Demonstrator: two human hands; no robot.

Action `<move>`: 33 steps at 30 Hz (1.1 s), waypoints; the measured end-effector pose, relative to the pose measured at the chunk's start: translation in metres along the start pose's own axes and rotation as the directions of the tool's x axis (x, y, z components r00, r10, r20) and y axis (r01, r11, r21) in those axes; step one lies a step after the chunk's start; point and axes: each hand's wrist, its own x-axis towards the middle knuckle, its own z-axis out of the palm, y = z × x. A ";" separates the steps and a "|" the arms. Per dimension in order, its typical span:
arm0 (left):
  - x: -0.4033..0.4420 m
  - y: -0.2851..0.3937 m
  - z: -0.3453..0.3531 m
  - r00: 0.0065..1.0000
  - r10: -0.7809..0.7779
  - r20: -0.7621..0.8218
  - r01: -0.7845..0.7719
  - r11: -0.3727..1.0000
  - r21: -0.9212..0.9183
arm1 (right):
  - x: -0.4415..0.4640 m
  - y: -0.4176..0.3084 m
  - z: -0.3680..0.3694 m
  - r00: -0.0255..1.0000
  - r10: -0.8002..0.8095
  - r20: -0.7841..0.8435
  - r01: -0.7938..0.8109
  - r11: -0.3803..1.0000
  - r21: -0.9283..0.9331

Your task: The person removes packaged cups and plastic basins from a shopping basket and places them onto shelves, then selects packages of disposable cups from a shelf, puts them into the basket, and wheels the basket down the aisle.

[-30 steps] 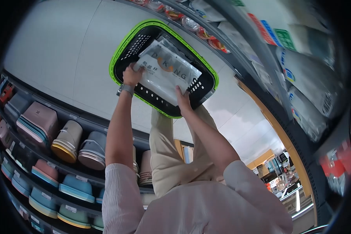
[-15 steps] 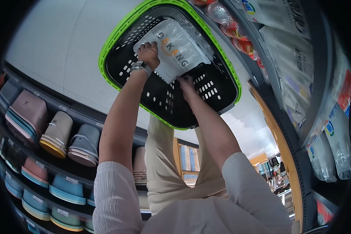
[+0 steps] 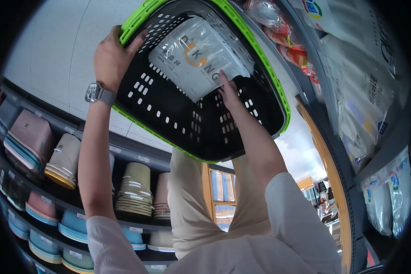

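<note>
Left grip has moved from one package to one basket rim.

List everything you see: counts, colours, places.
basket: one, black with green rim, top centre
pack: at least one, clear, in basket
shelves: several, dark grey, left and right
bins: several, pink, cream, grey, left
basins: several, mixed colours, lower left
labels: several, white, on shelves
bags: several, white and clear, right
packets: several, red and clear, upper right
floor: one, pale, upper left
rack: one, brown, below basket
watch: one, silver, at left
shirt: one, pale grey, bottom
trousers: one pair, beige, below basket
arms: two, left and right
left grip: one, on basket's rim
right grip: one, at pack's edge
</note>
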 end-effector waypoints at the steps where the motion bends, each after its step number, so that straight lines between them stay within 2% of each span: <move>1: 0.002 -0.003 0.007 0.969 0.162 -0.188 -0.167 0.986 -0.015 | 0.014 0.004 0.001 0.999 -0.042 0.002 0.042 0.993 0.111; 2: 0.003 -0.008 0.012 0.969 0.160 -0.191 -0.165 0.986 -0.014 | 0.027 0.007 -0.002 0.999 -0.043 0.005 0.043 0.993 0.109; 5: -0.003 -0.005 0.008 0.985 0.094 -0.141 -0.104 0.993 -0.063 | 0.030 -0.005 0.000 0.997 -0.072 0.027 0.059 0.942 0.330; 9: -0.001 -0.008 0.011 0.981 0.110 -0.161 -0.122 0.990 -0.065 | 0.025 -0.010 0.007 0.985 -0.170 -0.019 0.166 0.926 0.338; 11: -0.002 -0.008 0.011 0.979 0.115 -0.170 -0.123 0.992 -0.038 | 0.026 -0.016 0.012 0.967 -0.253 0.018 0.239 0.933 0.269; 12: -0.002 -0.008 0.010 0.978 0.122 -0.171 -0.128 0.992 -0.023 | 0.024 -0.018 0.016 0.967 -0.254 0.017 0.240 0.933 0.268; 14: -0.003 -0.007 0.011 0.978 0.126 -0.168 -0.130 0.991 -0.012 | 0.018 -0.021 0.019 0.980 -0.196 -0.016 0.196 0.971 0.136; 18: -0.003 -0.008 0.010 0.977 0.123 -0.174 -0.129 0.991 -0.026 | 0.041 -0.020 0.018 0.971 -0.240 -0.017 0.240 0.960 0.142; 21: -0.003 -0.004 0.007 0.989 0.085 -0.118 -0.090 0.995 -0.040 | 0.052 -0.032 0.011 0.996 -0.085 0.008 0.084 0.991 0.101; 24: -0.006 -0.004 0.007 0.989 0.082 -0.124 -0.088 0.995 -0.043 | 0.044 -0.030 0.009 0.988 -0.151 0.042 0.146 0.985 0.092; 25: -0.007 -0.002 0.008 0.982 0.102 -0.159 -0.109 0.993 -0.035 | 0.034 -0.030 0.011 0.987 -0.156 0.025 0.154 0.986 0.067; 26: -0.007 0.000 0.009 0.980 0.100 -0.170 -0.108 0.993 -0.043 | 0.055 -0.007 -0.001 0.999 -0.012 -0.030 0.013 1.000 0.012; 28: -0.010 0.004 0.006 0.987 0.086 -0.134 -0.091 0.995 -0.032 | 0.001 -0.008 0.003 0.989 -0.011 0.146 0.039 0.981 -0.191; 30: -0.011 0.010 0.001 0.992 0.070 -0.107 -0.075 0.996 -0.048 | -0.035 0.010 0.008 0.998 0.047 -0.031 -0.057 0.880 -0.472; 32: -0.014 0.012 -0.002 0.996 0.072 -0.061 -0.075 0.996 -0.057 | -0.036 0.061 -0.009 0.990 -0.088 -0.113 -0.003 0.776 -0.630; 33: -0.015 0.017 -0.006 0.999 0.044 -0.017 -0.045 0.998 -0.040 | -0.048 0.069 -0.016 0.989 -0.137 -0.050 0.067 0.732 -0.678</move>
